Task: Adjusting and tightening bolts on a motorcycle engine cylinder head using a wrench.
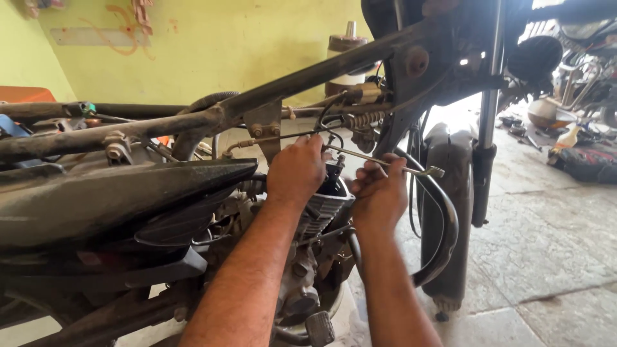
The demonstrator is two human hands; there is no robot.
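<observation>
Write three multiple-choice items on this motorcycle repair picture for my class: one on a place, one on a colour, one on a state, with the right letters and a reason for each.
1. Where is the left hand?
A. on the front tyre
B. on top of the engine, under the frame bar
C. on the floor

2. What colour is the wall?
A. yellow-green
B. blue
C. white

3. What is the right hand doing?
A. hanging open and empty
B. gripping a thin metal spanner
C. resting flat on the floor

Answers:
1 B, the hand sits over the finned engine.
2 A, the wall behind is yellow-green.
3 B, its fingers close round the tool.
</observation>
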